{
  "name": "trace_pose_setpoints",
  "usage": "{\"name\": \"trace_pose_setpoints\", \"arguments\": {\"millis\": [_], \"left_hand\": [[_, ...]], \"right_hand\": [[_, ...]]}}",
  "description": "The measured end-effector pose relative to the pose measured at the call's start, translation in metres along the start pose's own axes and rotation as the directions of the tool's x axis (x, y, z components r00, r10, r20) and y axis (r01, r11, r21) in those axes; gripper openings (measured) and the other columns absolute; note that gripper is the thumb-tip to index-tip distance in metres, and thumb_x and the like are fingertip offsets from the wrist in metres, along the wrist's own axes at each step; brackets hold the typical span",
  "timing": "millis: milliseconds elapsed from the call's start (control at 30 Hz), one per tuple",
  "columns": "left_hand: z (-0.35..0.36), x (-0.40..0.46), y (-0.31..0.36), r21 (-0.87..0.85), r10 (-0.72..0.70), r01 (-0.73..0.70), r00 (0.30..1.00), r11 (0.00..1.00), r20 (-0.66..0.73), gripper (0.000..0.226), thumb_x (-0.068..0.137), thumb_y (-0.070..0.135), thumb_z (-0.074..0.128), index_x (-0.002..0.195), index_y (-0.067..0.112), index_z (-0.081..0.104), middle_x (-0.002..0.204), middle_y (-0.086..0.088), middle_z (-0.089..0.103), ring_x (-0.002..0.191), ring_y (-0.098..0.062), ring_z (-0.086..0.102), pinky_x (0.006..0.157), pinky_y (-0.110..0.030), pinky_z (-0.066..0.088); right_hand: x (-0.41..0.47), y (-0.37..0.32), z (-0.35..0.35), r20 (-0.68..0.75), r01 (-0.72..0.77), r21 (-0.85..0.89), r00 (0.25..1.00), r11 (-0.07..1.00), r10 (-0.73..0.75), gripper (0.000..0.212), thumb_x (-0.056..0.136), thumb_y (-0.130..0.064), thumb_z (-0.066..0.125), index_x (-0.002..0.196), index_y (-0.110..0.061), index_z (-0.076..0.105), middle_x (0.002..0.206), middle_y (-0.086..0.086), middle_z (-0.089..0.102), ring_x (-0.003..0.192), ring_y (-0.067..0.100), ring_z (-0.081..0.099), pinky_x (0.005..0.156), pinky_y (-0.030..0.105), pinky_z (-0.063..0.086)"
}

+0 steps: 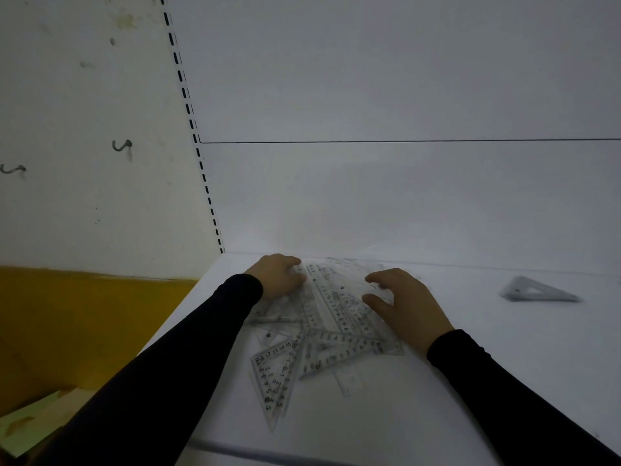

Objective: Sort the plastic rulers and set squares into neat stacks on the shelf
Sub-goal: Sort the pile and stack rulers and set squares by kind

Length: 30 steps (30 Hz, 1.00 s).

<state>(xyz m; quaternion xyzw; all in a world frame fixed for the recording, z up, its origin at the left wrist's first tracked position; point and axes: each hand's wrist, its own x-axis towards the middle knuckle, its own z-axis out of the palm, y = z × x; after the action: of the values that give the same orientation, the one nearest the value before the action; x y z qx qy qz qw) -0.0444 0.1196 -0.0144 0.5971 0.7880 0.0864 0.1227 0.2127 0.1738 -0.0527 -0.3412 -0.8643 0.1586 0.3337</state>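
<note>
Clear plastic rulers and set squares [322, 334] lie in a loose, overlapping heap on the white shelf [470, 381], and we see both of our hands at its far end. Our left hand [279, 275] rests on the heap's far left corner, fingers curled down onto the plastic; we cannot tell whether it grips a piece or only presses on it. Our right hand [406, 304] hovers at the heap's right side, thumb and fingers spread and bent like a claw, the fingertips blurred just above or on the topmost ruler; we cannot tell whether they touch it. Black sleeves cover both forearms.

Counting is hard because the pieces are see-through and stacked. We can make out at least two triangular set squares at the near edge of the heap, one pointing toward us [275, 381] and one lying across it to the right [336, 351], and at least two straight rulers running diagonally beneath our hands. One more clear set square [537, 290] lies alone, well apart to the right.

Behind the shelf rises a white back panel [403, 95], with a slotted metal upright [188, 105] at its left edge. Left of that is a stained white wall [84, 129] above a yellow surface [67, 314].
</note>
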Motion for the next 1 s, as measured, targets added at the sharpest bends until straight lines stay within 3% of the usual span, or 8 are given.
{"name": "trace_pose_setpoints", "arguments": {"millis": [133,267,333,467,667,767,900,1000], "left_hand": [[-0.005,-0.006,-0.013,-0.006,-0.029,0.029,0.999,1.0,-0.032,0.051,0.093,0.045,0.049,0.138,0.021,0.045,0.137,-0.004,0.049,0.122,-0.023,0.048,0.099,-0.03,0.038],[-0.01,-0.014,-0.022,-0.126,-0.072,0.064,0.995,0.99,-0.066,0.048,0.09,0.038,0.058,0.134,0.022,0.047,0.112,-0.001,0.057,0.095,-0.015,0.053,0.08,-0.022,0.038],[-0.011,-0.017,-0.026,-0.165,-0.085,0.07,0.993,0.984,-0.086,0.042,0.088,0.037,0.061,0.127,0.024,0.052,0.099,0.002,0.058,0.084,-0.012,0.054,0.075,-0.021,0.039],[-0.016,-0.026,-0.037,-0.292,-0.113,0.067,0.983,0.954,-0.143,0.031,0.086,0.037,0.065,0.114,0.023,0.062,0.091,0.004,0.057,0.078,-0.009,0.055,0.074,-0.021,0.041],[-0.026,-0.056,-0.064,-0.492,-0.182,0.062,0.963,0.868,-0.198,0.007,0.09,0.017,0.063,0.088,0.017,0.069,0.07,0.0,0.057,0.059,-0.014,0.052,0.059,-0.021,0.046],[-0.031,-0.077,-0.086,-0.547,-0.23,0.071,0.946,0.834,-0.228,0.014,0.091,0.009,0.059,0.086,0.017,0.069,0.077,-0.004,0.063,0.056,-0.014,0.052,0.057,-0.022,0.047],[-0.038,-0.106,-0.109,-0.544,-0.228,0.138,0.968,0.828,-0.101,0.021,0.084,0.006,0.064,0.095,0.022,0.071,0.093,0.001,0.064,0.078,-0.017,0.061,0.073,-0.026,0.051],[-0.038,-0.119,-0.115,-0.557,-0.259,0.176,0.963,0.812,-0.074,0.029,0.082,0.003,0.061,0.101,0.023,0.07,0.104,-0.002,0.063,0.087,-0.012,0.06,0.068,-0.016,0.047]], "right_hand": [[0.001,-0.004,0.001,0.008,-0.013,0.027,1.0,1.0,0.013,0.028,0.084,-0.029,0.068,0.11,-0.021,0.064,0.099,-0.008,0.056,0.091,0.005,0.052,0.083,0.017,0.036],[-0.001,-0.008,0.001,0.023,-0.007,0.016,1.0,1.0,0.007,0.028,0.085,-0.031,0.067,0.11,-0.021,0.063,0.099,-0.01,0.054,0.091,0.006,0.053,0.083,0.015,0.036],[-0.002,-0.01,0.0,0.026,-0.006,0.012,1.0,1.0,0.005,0.027,0.086,-0.032,0.065,0.11,-0.022,0.063,0.1,-0.009,0.055,0.091,0.006,0.053,0.083,0.015,0.035],[-0.003,-0.013,-0.001,0.037,0.002,0.005,0.999,1.0,-0.002,0.026,0.086,-0.032,0.065,0.11,-0.023,0.063,0.1,-0.009,0.056,0.09,0.006,0.054,0.081,0.013,0.035],[0.0,-0.018,0.0,0.047,0.029,-0.003,0.998,1.0,-0.028,0.024,0.086,-0.033,0.064,0.108,-0.024,0.064,0.1,-0.01,0.057,0.088,0.004,0.055,0.08,0.012,0.038],[0.004,-0.03,0.003,0.036,0.065,-0.002,0.997,0.998,-0.065,0.022,0.086,-0.032,0.064,0.106,-0.022,0.064,0.1,-0.008,0.057,0.087,0.006,0.057,0.082,0.021,0.043],[0.009,-0.048,0.013,0.06,0.113,-0.001,0.992,0.994,-0.113,0.023,0.088,-0.032,0.062,0.109,-0.022,0.062,0.102,-0.007,0.056,0.087,0.007,0.055,0.082,0.019,0.04],[0.011,-0.062,0.023,0.093,0.138,-0.001,0.986,0.99,-0.138,0.023,0.089,-0.033,0.061,0.109,-0.022,0.062,0.102,-0.007,0.054,0.085,0.004,0.053,0.08,0.015,0.036]]}}
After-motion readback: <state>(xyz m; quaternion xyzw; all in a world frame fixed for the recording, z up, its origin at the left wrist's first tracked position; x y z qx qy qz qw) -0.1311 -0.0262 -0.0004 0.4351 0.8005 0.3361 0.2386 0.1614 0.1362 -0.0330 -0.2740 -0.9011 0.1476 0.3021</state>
